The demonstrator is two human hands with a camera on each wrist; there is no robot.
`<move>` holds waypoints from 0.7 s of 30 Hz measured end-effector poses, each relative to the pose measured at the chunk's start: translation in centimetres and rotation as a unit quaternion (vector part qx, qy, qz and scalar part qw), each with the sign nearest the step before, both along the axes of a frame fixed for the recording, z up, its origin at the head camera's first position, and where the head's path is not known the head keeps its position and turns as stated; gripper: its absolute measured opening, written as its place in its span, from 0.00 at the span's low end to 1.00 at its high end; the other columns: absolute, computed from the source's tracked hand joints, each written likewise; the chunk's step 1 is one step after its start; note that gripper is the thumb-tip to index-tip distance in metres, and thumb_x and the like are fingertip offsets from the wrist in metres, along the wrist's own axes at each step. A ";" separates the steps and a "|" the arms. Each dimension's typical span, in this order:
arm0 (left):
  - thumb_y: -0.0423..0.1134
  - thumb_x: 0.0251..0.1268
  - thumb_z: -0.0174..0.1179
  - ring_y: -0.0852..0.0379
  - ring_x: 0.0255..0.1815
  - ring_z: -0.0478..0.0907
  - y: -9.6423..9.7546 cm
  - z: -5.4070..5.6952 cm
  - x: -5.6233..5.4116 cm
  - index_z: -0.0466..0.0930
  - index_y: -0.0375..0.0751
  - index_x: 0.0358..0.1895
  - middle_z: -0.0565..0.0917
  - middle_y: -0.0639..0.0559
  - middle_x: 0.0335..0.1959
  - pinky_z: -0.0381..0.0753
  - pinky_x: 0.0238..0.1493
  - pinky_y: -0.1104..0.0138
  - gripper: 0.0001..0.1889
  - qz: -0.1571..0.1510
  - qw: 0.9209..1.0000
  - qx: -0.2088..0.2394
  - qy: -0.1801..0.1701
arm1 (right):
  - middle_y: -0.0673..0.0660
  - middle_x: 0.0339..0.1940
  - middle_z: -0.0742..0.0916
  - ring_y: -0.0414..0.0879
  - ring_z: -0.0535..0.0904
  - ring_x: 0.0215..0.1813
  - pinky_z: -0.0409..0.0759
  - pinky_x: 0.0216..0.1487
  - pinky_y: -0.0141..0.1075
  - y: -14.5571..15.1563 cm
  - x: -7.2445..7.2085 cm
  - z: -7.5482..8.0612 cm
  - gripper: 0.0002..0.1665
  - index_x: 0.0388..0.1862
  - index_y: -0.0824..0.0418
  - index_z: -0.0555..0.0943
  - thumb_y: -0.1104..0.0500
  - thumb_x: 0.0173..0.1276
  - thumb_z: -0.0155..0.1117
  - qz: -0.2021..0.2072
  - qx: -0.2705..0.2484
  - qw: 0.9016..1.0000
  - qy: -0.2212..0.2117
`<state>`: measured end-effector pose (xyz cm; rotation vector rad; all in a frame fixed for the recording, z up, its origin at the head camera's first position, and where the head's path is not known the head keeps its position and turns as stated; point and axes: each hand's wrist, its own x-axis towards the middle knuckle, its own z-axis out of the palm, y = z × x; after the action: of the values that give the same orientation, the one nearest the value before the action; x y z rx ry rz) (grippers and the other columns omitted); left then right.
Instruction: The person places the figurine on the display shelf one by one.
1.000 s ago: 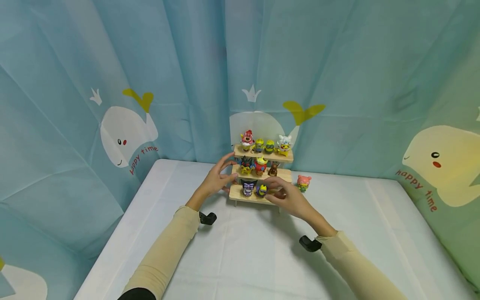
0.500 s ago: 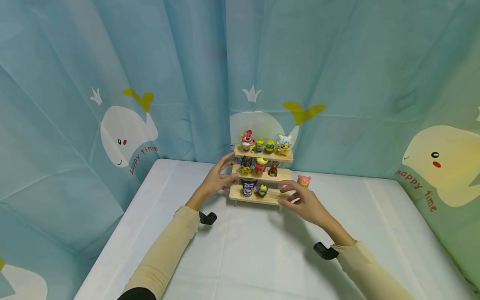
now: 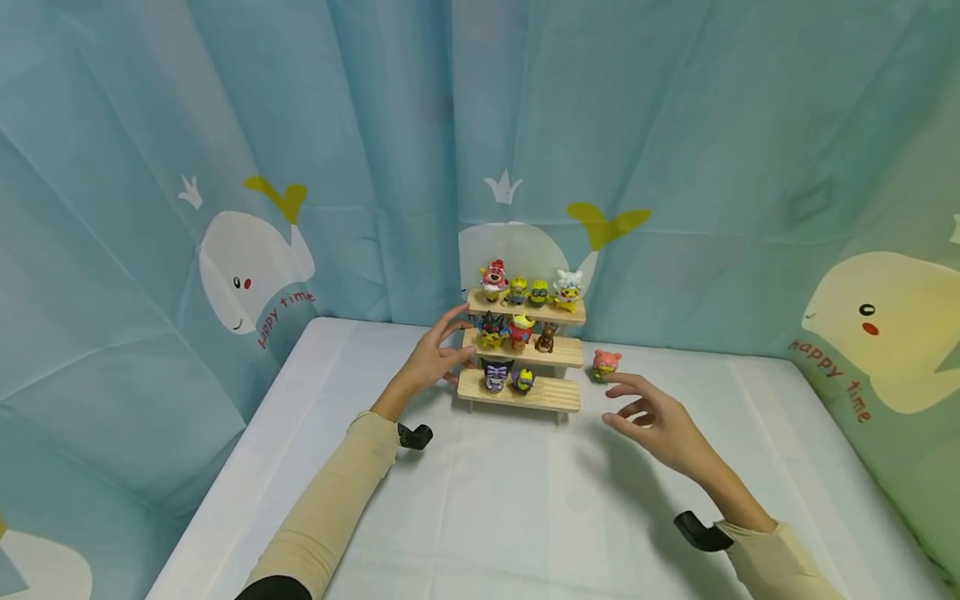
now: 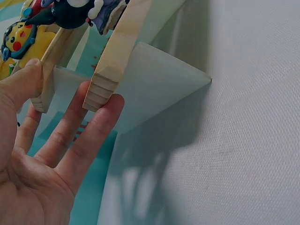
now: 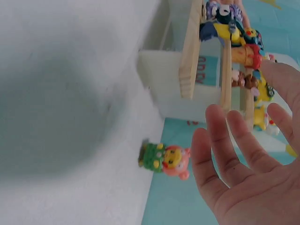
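Observation:
A three-tier wooden display stand (image 3: 551,392) holds small toy figurines. My left hand (image 3: 433,358) holds the stand by its left end. In the left wrist view its thumb (image 4: 29,77) lies against the middle board, and its fingers reach round the board ends. My right hand (image 3: 663,425) is over the table right of the stand, fingers spread and slightly bent, holding nothing. Just beyond its fingertips a pink-hooded figurine (image 3: 605,365) with a green body stands on the table. On the lowest board are a purple-and-black figurine (image 3: 495,377) and a yellow-and-purple one (image 3: 523,381).
On the middle board stand a dark-eared figurine (image 3: 492,330), a red one (image 3: 521,331) and a brown one (image 3: 546,339). Several more, including a white-hooded one (image 3: 568,288), line the top board. A blue whale-print curtain (image 3: 390,208) hangs behind the white table (image 3: 480,517).
My right hand has left the yellow-and-purple figurine on the lowest board and moved right, away from the stand, toward the pink-hooded figurine. The left hand has stayed at the stand's left end.

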<state>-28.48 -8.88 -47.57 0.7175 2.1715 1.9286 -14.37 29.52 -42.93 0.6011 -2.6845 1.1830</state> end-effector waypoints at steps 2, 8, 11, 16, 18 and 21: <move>0.38 0.75 0.62 0.32 0.41 0.85 0.0 0.0 0.0 0.53 0.72 0.81 0.67 0.49 0.76 0.81 0.27 0.34 0.40 0.000 1.000 0.000 -0.003 | 0.54 0.53 0.86 0.42 0.87 0.42 0.86 0.41 0.36 0.4 0.2 -0.1 0.32 0.70 0.49 0.75 0.59 0.69 0.75 -0.008 0.006 1.000 -0.002; 0.37 0.76 0.62 0.28 0.42 0.84 0.0 -0.1 -0.1 0.51 0.68 0.83 0.65 0.46 0.78 0.80 0.28 0.32 0.41 -0.004 1.000 0.001 -0.008 | 0.55 0.53 0.86 0.42 0.87 0.42 0.86 0.41 0.35 1.3 0.3 -0.2 0.33 0.71 0.51 0.74 0.59 0.69 0.74 -0.013 0.007 1.000 0.001; 0.38 0.75 0.62 0.32 0.40 0.86 0.0 -0.1 -0.1 0.52 0.70 0.82 0.67 0.49 0.77 0.81 0.27 0.33 0.40 -0.001 1.000 -0.002 -0.003 | 0.57 0.53 0.87 0.42 0.87 0.42 0.86 0.41 0.34 1.5 0.1 -0.1 0.34 0.71 0.51 0.74 0.61 0.69 0.74 -0.012 0.006 1.000 0.011; 0.39 0.75 0.63 0.42 0.36 0.87 0.0 -0.1 0.0 0.55 0.75 0.80 0.68 0.52 0.75 0.83 0.27 0.37 0.39 0.004 1.000 -0.005 0.001 | 0.59 0.53 0.87 0.41 0.86 0.41 0.86 0.40 0.33 1.7 -0.6 0.0 0.34 0.71 0.53 0.75 0.62 0.68 0.75 -0.015 0.003 1.000 0.021; 0.39 0.75 0.63 0.44 0.35 0.87 0.0 -0.1 0.0 0.55 0.75 0.80 0.68 0.51 0.75 0.83 0.26 0.37 0.39 0.005 1.000 -0.004 0.001 | 0.60 0.53 0.87 0.41 0.87 0.42 0.86 0.40 0.32 1.9 -1.2 -0.1 0.33 0.71 0.53 0.75 0.62 0.68 0.75 -0.018 0.002 1.000 0.023; 0.39 0.75 0.63 0.43 0.34 0.87 0.0 0.0 0.0 0.54 0.72 0.81 0.67 0.47 0.76 0.82 0.26 0.36 0.40 0.002 1.000 -0.001 0.000 | 0.61 0.54 0.86 0.46 0.88 0.43 0.85 0.41 0.30 2.3 -2.3 -0.4 0.32 0.71 0.53 0.75 0.61 0.70 0.73 -0.029 0.005 0.999 0.027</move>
<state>-28.47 -8.91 -47.55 0.7139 2.1774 1.9281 -16.63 31.83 -43.32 0.5431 -2.6467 1.1223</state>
